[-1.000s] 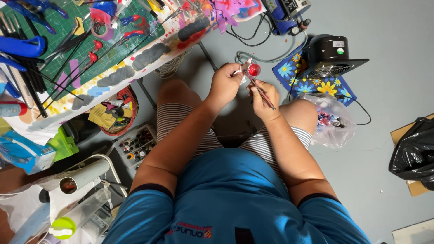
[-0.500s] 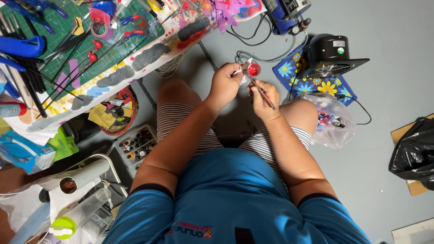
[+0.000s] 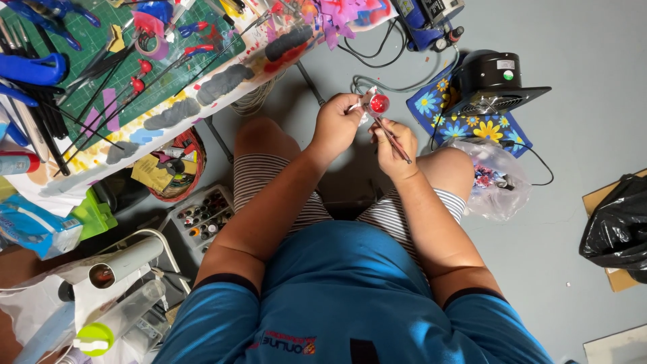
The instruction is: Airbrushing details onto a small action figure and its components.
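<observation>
Knees in striped shorts frame the lap at frame centre, where the left hand pinches a small glossy red ball up close for steadiness, while the right hand grips a thin paintbrush angled to its surface. Beyond, upper left, a paint-smeared worktop carries more red balls on wire stems.

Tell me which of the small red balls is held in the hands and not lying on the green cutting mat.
The small red ball between the left hand and the right hand; the two other red balls on sticks lie on the green cutting mat.
</observation>
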